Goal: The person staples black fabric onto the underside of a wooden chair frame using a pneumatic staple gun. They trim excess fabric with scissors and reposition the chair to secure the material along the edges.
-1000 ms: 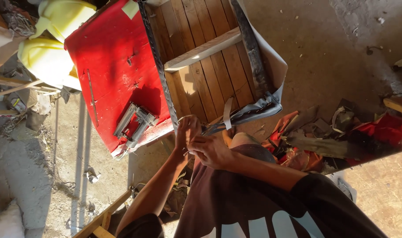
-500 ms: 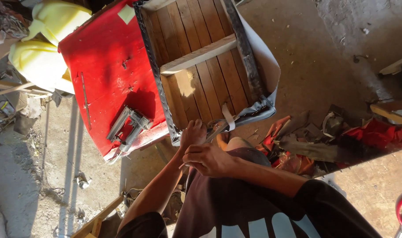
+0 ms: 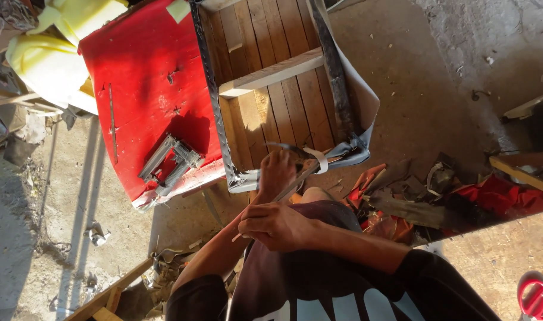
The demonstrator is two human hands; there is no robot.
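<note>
Your left hand (image 3: 277, 172) grips a thin dark tool (image 3: 289, 148) against the grey fabric edge (image 3: 355, 151) of the slatted wooden frame (image 3: 277, 89) lying flat just beyond it.

Pretty cramped around my hands. My left hand (image 3: 277, 172) is jammed right at the near edge of the wooden frame (image 3: 283, 101), with loose grey fabric (image 3: 358, 148) and a strip of webbing (image 3: 319, 159) bunched just beside it, so no clean way through there. My right hand (image 3: 274, 226) sits lower, against my knee. Left of the frame, the red board (image 3: 140, 89) is mostly open, except the staple gun (image 3: 170, 163) near its lower edge. Right side is blocked by red scraps (image 3: 497, 199) and what looks like offcuts, hard to tell. Bare concrete floor (image 3: 438, 89) beyond the frame is free.
</note>
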